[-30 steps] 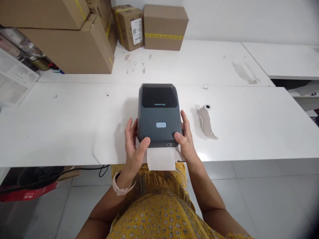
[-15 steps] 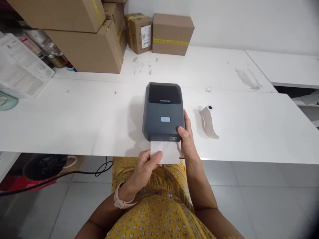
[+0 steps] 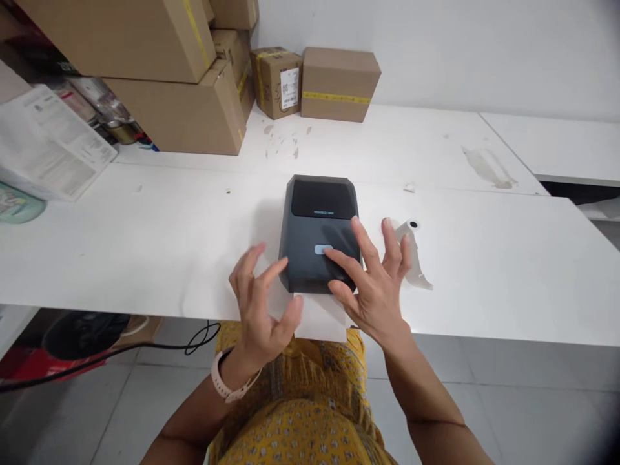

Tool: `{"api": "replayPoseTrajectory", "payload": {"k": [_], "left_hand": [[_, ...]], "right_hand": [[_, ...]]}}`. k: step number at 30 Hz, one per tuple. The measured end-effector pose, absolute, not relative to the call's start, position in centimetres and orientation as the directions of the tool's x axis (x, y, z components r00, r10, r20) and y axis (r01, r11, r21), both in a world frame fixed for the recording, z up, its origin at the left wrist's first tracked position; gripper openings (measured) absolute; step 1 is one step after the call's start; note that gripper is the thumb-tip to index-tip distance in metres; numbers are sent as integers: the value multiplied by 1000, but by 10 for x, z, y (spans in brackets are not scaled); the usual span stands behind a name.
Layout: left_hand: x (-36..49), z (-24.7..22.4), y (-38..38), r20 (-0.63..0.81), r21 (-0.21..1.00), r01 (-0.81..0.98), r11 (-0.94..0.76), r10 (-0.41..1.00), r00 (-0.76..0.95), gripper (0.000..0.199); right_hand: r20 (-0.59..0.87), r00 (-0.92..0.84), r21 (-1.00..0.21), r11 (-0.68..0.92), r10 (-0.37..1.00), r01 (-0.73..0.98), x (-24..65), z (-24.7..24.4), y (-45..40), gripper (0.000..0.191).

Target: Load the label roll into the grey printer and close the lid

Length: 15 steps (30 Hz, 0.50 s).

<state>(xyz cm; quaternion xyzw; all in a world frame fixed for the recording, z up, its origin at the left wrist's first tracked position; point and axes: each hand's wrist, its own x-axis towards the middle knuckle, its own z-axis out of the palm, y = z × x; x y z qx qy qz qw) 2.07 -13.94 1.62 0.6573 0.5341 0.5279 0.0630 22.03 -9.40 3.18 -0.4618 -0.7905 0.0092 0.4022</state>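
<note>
A dark grey printer (image 3: 310, 268) with a black window on top stands on the white table, near its front edge. White label paper (image 3: 320, 318) sticks out of the printer's front and hangs past the table edge. With its fingers spread, my right hand (image 3: 378, 284) has its index fingertip on the light blue button (image 3: 323, 249). My left hand (image 3: 259, 307) is open beside the printer's left front corner, fingers apart and holding nothing. To the right lies a small roll of white paper (image 3: 417, 261) with a loose tail, partly behind my right fingers.
Cardboard boxes (image 3: 179, 116) are stacked at the back left of the white table (image 3: 508, 271). Two smaller boxes, one a plain carton (image 3: 339, 77), stand against the wall. A printed white package (image 3: 53, 142) is at the far left. A black cable (image 3: 159, 347) hangs below the table.
My left hand has let go of the paper and moved up and left, opening. My right hand has left the printer's side and come over its top, index finger on the button. The view has shifted slightly.
</note>
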Motion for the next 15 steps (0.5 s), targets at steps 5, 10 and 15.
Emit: {"api": "replayPoseTrajectory", "payload": {"k": [5,10,15], "left_hand": [[26,20,-113,546,638,653,-408,838,-10,89],[26,6,-113,481,683,614,-396,876,30,104],[21,-14,-119,263,880,409,-240,965,1,107]], "right_hand": [[542,-424,-327,647,725,688,218,53,-75,35],[516,-499,-318,696,697,643,220,50,-62,35],[595,-248,-599,627,765,498,226,-3,-77,46]]}}
